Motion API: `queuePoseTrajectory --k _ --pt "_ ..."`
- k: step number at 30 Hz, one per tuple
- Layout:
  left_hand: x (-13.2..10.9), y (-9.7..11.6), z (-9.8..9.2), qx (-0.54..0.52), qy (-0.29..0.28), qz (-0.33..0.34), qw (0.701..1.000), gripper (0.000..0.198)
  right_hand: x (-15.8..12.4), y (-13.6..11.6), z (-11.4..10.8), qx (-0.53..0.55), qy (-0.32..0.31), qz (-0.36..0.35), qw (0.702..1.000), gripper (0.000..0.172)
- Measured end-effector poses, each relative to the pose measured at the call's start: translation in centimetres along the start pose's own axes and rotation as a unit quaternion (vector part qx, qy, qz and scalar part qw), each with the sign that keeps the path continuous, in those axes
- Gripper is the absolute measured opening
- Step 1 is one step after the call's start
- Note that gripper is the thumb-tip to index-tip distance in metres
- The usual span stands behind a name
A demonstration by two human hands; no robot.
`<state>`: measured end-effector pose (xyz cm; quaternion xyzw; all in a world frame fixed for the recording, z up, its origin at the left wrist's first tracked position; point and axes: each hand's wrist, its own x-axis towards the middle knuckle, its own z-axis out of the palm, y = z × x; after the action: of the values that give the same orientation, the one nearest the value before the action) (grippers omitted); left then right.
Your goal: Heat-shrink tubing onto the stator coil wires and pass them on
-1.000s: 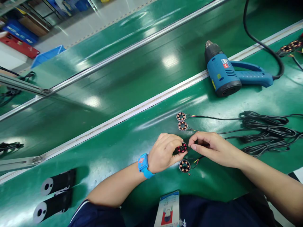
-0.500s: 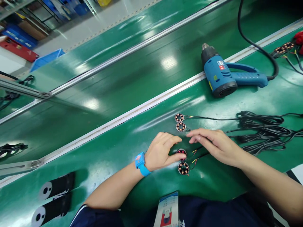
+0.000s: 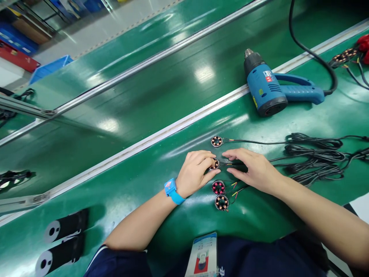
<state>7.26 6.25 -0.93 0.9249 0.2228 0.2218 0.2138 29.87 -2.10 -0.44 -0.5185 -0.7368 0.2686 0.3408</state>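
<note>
My left hand (image 3: 197, 169), with a blue wrist strap (image 3: 172, 190), has its thumb and fingers around the edge of a motor stator (image 3: 215, 164) lying on the green bench; the fingers cover part of it. My right hand (image 3: 252, 166) hovers just to the right, thumb and fingers apart over that stator's thin black cable (image 3: 235, 164), apparently not gripping it. Above lies another copper-wound stator (image 3: 216, 141). Below are a stator with red windings (image 3: 218, 187) and a further copper-wound one (image 3: 221, 202), each by short coloured wire ends.
A blue heat gun (image 3: 269, 90) lies across the metal rail at the upper right, its thick cord (image 3: 313, 54) looping back. Bundled black cables (image 3: 315, 150) lie at right. Two black cylinders (image 3: 62, 254) rest at lower left. More stators (image 3: 344, 57) sit at far right.
My left hand has moved up from the red-wound stator to the second copper one, which now sits lower, apart from the top one. My right hand has shifted slightly, its thumb and fingers wider apart.
</note>
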Motion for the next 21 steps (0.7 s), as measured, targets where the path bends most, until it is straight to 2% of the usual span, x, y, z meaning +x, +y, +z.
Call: queuePoseTrajectory --k 5,8,11,17,21 --pt "-0.1 0.7 -0.2 0.013 0.074 -0.001 0.997 0.031 0.0 -0.1 0.2 0.025 -0.021 0.025 0.999 0.032" --pt "-0.2 1.1 -0.3 0.032 0.1 0.002 0.994 0.033 0.0 -0.4 0.0 0.043 -0.036 0.035 0.998 0.024" --pt "-0.3 1.3 -0.2 0.028 0.102 0.005 0.994 0.036 0.1 -0.8 -0.2 0.078 -0.044 0.057 0.994 0.015" --pt "-0.4 1.4 -0.1 0.019 0.091 0.014 0.996 0.035 0.3 -1.4 -0.6 0.171 -0.052 0.143 0.973 0.02" --pt "-0.4 1.4 -0.1 0.019 0.086 0.028 0.996 0.031 0.3 -1.4 -0.6 0.237 -0.068 0.171 0.954 0.019"
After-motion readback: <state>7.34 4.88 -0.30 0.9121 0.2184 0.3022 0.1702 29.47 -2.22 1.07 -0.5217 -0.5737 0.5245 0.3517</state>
